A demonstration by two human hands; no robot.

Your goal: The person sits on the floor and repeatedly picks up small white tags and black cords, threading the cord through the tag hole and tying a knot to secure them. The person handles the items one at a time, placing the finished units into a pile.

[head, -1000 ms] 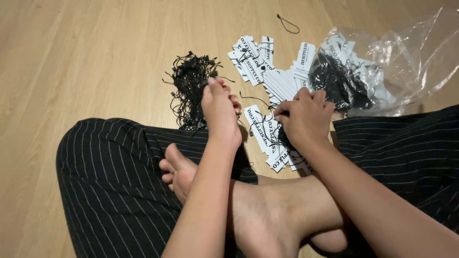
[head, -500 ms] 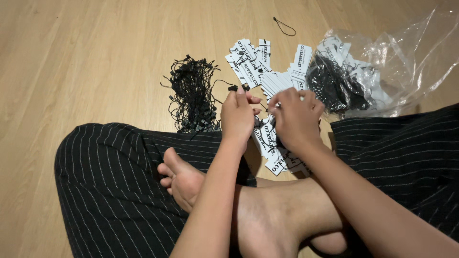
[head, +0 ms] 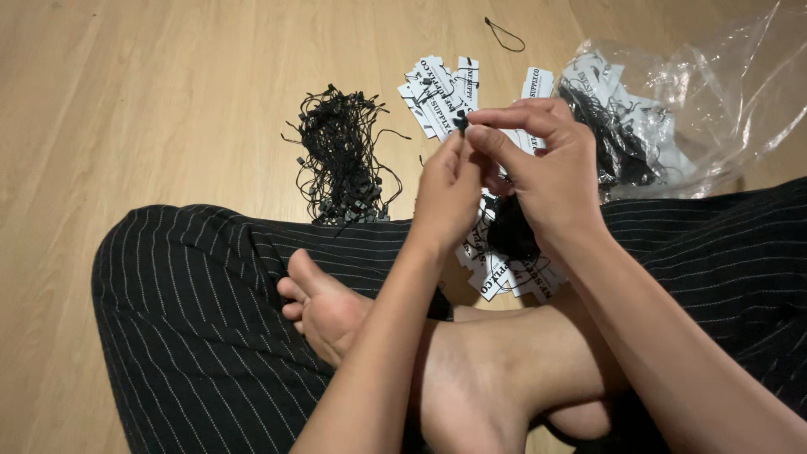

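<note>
My left hand [head: 445, 197] and my right hand [head: 542, 172] are raised together above my crossed legs, their fingertips pinching a small black string fastener [head: 461, 123] between them. A white paper tag seems to be in the right hand, but I cannot tell for sure. Below the hands lies a pile of white printed tags [head: 504, 273] on the wooden floor. A heap of loose black string loops [head: 340, 160] rests to the left of my hands.
More white tags [head: 441, 84] are spread on the floor beyond the hands. A clear plastic bag [head: 714, 92] with tags and black strings lies at the right. One single black loop [head: 503, 34] lies far off. My striped trousers [head: 193, 319] and bare foot [head: 328, 307] fill the foreground.
My left hand left the heap of black strings and came right with a string. Both hands then rose off the tag pile and met fingertip to fingertip.
</note>
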